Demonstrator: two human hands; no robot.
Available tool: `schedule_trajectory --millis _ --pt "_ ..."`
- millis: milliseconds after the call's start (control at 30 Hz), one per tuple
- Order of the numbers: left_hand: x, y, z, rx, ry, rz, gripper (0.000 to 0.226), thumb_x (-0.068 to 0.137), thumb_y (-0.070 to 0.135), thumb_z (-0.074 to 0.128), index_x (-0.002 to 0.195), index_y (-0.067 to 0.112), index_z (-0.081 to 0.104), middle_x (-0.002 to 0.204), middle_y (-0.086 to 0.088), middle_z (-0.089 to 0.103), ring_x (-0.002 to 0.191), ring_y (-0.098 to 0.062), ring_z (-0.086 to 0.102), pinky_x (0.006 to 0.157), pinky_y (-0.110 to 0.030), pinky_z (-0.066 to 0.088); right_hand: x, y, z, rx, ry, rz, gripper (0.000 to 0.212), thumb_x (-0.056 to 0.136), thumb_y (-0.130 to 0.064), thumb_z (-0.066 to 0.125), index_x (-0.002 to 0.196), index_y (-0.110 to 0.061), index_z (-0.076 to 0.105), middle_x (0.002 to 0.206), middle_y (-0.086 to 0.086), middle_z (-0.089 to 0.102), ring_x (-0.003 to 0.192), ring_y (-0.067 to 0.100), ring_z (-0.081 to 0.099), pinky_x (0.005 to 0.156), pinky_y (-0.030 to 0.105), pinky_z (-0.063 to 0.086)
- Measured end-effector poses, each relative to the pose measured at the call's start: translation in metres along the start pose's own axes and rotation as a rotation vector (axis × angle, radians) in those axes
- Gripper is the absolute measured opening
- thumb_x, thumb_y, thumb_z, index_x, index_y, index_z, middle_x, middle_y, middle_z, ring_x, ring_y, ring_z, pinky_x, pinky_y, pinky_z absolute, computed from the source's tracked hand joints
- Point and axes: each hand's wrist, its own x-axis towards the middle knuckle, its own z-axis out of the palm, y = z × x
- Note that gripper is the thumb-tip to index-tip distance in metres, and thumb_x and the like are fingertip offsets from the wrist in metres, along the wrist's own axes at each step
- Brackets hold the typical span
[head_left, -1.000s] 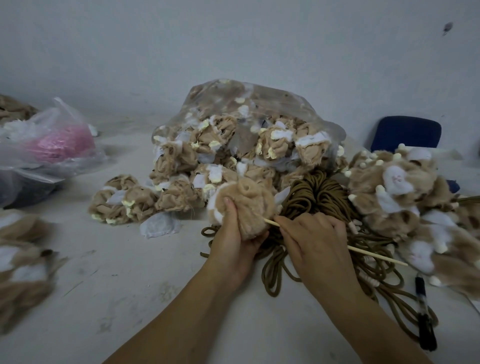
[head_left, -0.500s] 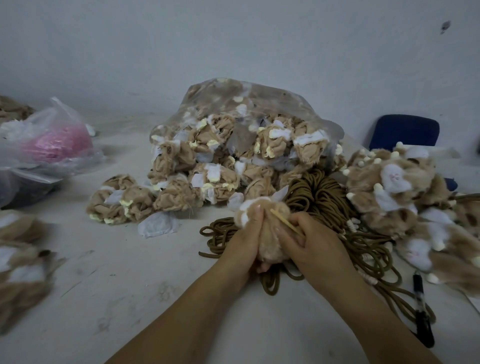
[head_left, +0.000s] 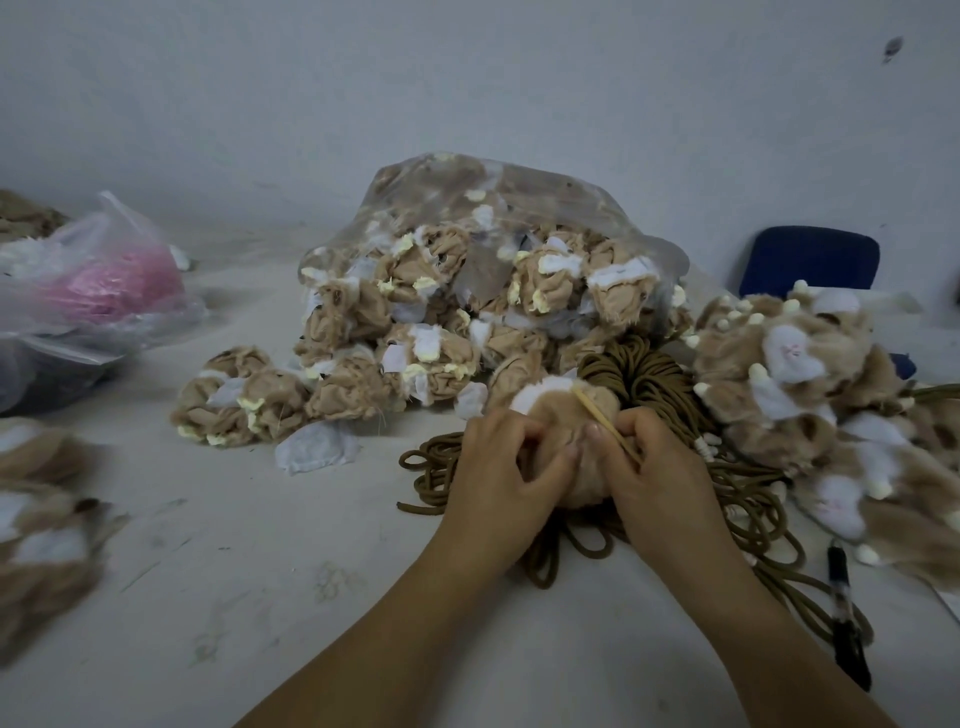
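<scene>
A tan and white plush piece (head_left: 558, 402) sits between both hands above a tangle of brown cord (head_left: 649, 374). My left hand (head_left: 501, 467) grips the plush from the left, fingers curled over it. My right hand (head_left: 660, 467) grips it from the right and also pinches a thin wooden stick (head_left: 602, 421), which slants up and left across the plush. The lower part of the plush is hidden by my fingers.
A clear plastic bag (head_left: 483, 208) of inside-out plush skins lies behind, with more spilled at its left (head_left: 244, 400). Finished plush pieces (head_left: 789, 374) pile at the right. A black pen (head_left: 847, 623), a pink-filled bag (head_left: 104, 280) and a blue chair (head_left: 810, 257) are around.
The plush came down from upright in my left hand to between both hands. My right hand drew the stick back, so it now lies short across the plush.
</scene>
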Motion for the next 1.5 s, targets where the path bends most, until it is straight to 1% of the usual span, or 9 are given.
schedule_trajectory --millis 133,467,567,767,933,1067,1200,1300,1500 --pt "0.002 -0.005 0.000 -0.023 -0.008 -0.072 0.015 0.091 0.034 0.060 0.082 0.027 0.050 0.090 0.011 0.049 0.089 0.003 0.042 0.070 -0.006 0.034 -0.001 0.001 0.005 -0.059 0.009 -0.033 0.019 0.085 -0.052 0.044 0.084 -0.033 0.045 0.067 -0.012 0.053 0.063 -0.001 0.050 0.051 0.023 0.033" --pt "0.004 0.003 -0.013 -0.328 0.197 -0.311 0.012 0.093 0.031 0.059 0.082 0.026 0.058 0.078 0.005 0.063 0.065 0.001 0.056 0.054 -0.011 0.044 -0.012 -0.014 0.003 -0.241 0.028 -0.308 0.028 0.096 -0.045 0.027 0.078 -0.028 0.040 0.066 -0.009 0.040 0.052 0.008 0.042 0.045 0.019 0.033" --pt "0.005 0.004 -0.017 -0.367 0.298 -0.335 0.014 0.093 0.028 0.061 0.079 0.025 0.059 0.075 0.007 0.062 0.064 0.001 0.055 0.054 -0.011 0.042 -0.015 -0.019 0.009 -0.366 -0.053 -0.341 0.024 0.096 -0.038 0.036 0.076 -0.027 0.044 0.069 -0.009 0.040 0.057 0.009 0.043 0.048 0.031 0.041" --pt "-0.001 0.010 -0.012 -0.126 0.260 -0.036 0.015 0.091 0.024 0.063 0.077 0.024 0.057 0.082 0.011 0.055 0.078 -0.005 0.054 0.065 -0.012 0.043 -0.013 -0.019 0.012 -0.485 -0.006 -0.292 0.004 0.086 -0.015 0.065 0.089 -0.014 0.067 0.075 -0.001 0.057 0.060 0.018 0.057 0.045 0.027 0.043" --pt "-0.003 0.012 -0.001 0.017 0.161 0.205 0.018 0.090 0.032 0.056 0.078 0.019 0.058 0.079 0.015 0.048 0.074 -0.005 0.049 0.062 -0.017 0.041 -0.011 -0.010 0.012 -0.402 0.001 -0.189 0.027 0.094 -0.035 0.037 0.103 -0.019 0.057 0.092 -0.004 0.056 0.078 0.015 0.058 0.061 0.028 0.046" --pt "0.001 0.012 -0.005 0.013 0.204 0.290 0.028 0.093 0.032 0.047 0.081 0.014 0.063 0.087 0.012 0.050 0.085 -0.003 0.045 0.077 -0.021 0.038 -0.011 -0.011 0.008 -0.213 0.057 -0.157 0.028 0.090 -0.046 0.034 0.100 -0.024 0.049 0.082 -0.008 0.058 0.069 0.014 0.056 0.054 0.031 0.039" --pt "0.006 0.005 -0.015 -0.088 0.253 0.117 0.044 0.091 0.051 0.046 0.124 0.022 0.056 0.128 0.012 0.046 0.122 0.001 0.041 0.104 -0.016 0.032 -0.013 -0.015 0.007 -0.165 0.018 -0.211 0.019 0.085 -0.049 0.043 0.088 -0.030 0.043 0.072 -0.009 0.056 0.063 0.007 0.055 0.051 0.030 0.044" --pt "0.005 0.004 -0.017 -0.078 0.054 0.063 0.030 0.091 0.060 0.041 0.094 0.036 0.059 0.098 0.026 0.058 0.100 0.002 0.051 0.091 -0.033 0.044 -0.013 -0.015 0.011 -0.148 -0.018 -0.239 0.018 0.085 -0.047 0.047 0.087 -0.030 0.046 0.075 -0.011 0.055 0.067 0.003 0.053 0.054 0.024 0.044" --pt "0.003 0.003 -0.015 -0.177 0.114 -0.065 0.025 0.091 0.056 0.047 0.077 0.035 0.046 0.088 0.008 0.048 0.081 0.001 0.048 0.070 -0.010 0.036 -0.008 -0.009 0.015 -0.170 -0.048 -0.297 0.023 0.095 -0.037 0.044 0.098 -0.020 0.059 0.087 -0.007 0.055 0.076 0.008 0.051 0.064 0.024 0.044"
